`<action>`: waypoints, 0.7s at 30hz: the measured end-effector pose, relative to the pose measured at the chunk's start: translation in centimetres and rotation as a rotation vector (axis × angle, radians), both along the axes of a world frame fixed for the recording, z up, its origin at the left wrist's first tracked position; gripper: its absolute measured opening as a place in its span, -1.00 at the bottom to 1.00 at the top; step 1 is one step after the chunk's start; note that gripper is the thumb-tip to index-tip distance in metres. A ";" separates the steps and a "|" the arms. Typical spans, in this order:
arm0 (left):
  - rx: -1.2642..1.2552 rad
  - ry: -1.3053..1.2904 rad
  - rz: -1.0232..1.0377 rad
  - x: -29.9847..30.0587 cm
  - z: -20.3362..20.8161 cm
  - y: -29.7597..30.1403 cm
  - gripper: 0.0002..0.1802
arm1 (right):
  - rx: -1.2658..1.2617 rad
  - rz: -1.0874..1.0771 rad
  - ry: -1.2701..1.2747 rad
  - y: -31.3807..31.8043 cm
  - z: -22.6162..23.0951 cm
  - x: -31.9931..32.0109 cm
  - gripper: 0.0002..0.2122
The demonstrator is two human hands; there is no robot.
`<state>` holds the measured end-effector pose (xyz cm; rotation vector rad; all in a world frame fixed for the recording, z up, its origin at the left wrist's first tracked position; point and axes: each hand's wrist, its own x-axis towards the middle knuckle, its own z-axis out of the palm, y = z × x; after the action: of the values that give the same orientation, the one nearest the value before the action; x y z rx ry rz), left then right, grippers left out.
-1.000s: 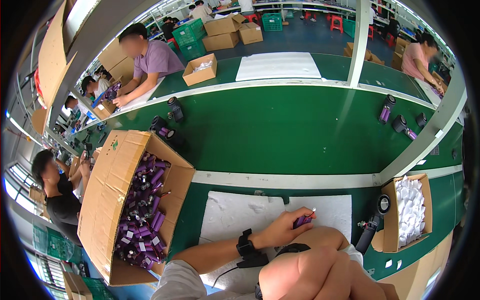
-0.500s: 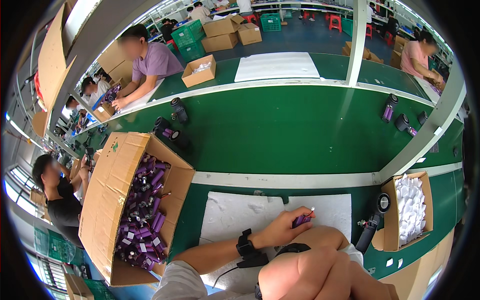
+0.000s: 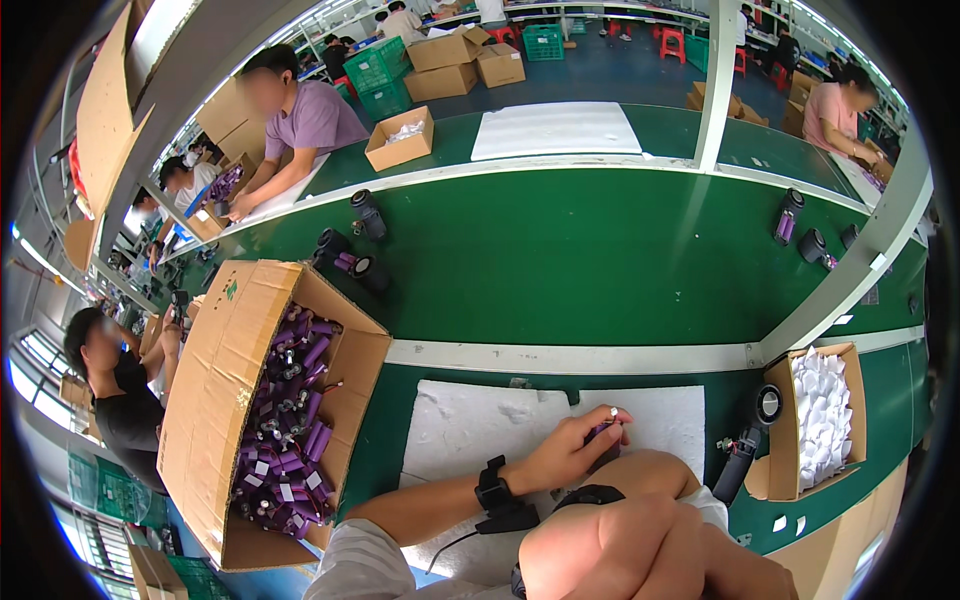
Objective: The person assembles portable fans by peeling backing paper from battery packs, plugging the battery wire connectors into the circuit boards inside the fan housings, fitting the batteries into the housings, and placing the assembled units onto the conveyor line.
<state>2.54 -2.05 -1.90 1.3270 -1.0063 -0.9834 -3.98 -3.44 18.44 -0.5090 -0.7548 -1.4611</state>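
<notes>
My left hand (image 3: 578, 440), with a black band at the wrist, is closed around a small purple battery pack (image 3: 598, 431) above the white foam sheet (image 3: 470, 410). A white tip, looking like the pack's connector, shows by the index finger. Large in the foreground is my right hand (image 3: 620, 540), raised close to the camera, fingers bent and pressed together. Its fingertips, and anything in them, are hidden. Left of my arm, an open cardboard box (image 3: 205, 400) holds several purple battery packs (image 3: 290, 440) with wires.
A black cylindrical device (image 3: 740, 455) lies by a carton (image 3: 855, 450) of white pieces at right. Similar devices (image 3: 367, 215) rest on the green bench (image 3: 560, 260) beyond a white rail (image 3: 570, 357). A white post (image 3: 850, 280) rises at right. People work at left and across the bench.
My left fingers have shifted round the battery pack, and its white connector now sits against the index finger. The red wires show less. My right hand has barely moved.
</notes>
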 end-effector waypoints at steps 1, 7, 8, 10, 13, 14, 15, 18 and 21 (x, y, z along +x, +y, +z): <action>0.000 0.000 0.001 0.0 0.0 0.0 -0.72 | 0.000 0.001 0.000 0.3 0.1 -0.3 -0.74; -0.163 0.238 0.178 -0.6 0.5 -0.2 -0.61 | 0.029 -0.007 0.110 0.3 -0.1 -0.8 -0.69; -0.205 0.273 0.191 -0.8 0.7 -0.3 -0.59 | -0.028 0.004 0.084 -0.1 -0.3 -0.7 -0.68; -0.200 0.212 0.073 -0.9 0.8 -0.3 -0.59 | -0.072 0.020 0.054 -0.8 -0.7 -0.3 -0.68; -0.189 0.084 -0.156 -0.8 0.8 -0.1 -0.58 | -0.158 0.058 -0.009 -1.4 -0.9 0.1 -0.66; -0.184 0.099 -0.173 -0.5 0.9 0.0 -0.58 | -0.180 0.057 -0.019 -1.6 -1.0 0.2 -0.66; -0.179 0.113 -0.190 -0.2 1.0 0.0 -0.59 | -0.202 0.056 -0.029 -1.7 -1.0 0.3 -0.65; -0.167 0.135 -0.208 0.1 0.8 0.2 -0.59 | -0.242 0.067 -0.041 -2.1 -1.1 0.2 -0.65; -0.155 0.141 -0.208 0.1 0.7 0.2 -0.59 | -0.278 0.093 -0.051 -2.2 -1.2 0.2 -0.65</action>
<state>2.62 -1.83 -1.18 1.0261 -1.1041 -1.1155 -3.78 -5.68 17.28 -0.6404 -1.0170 -1.2934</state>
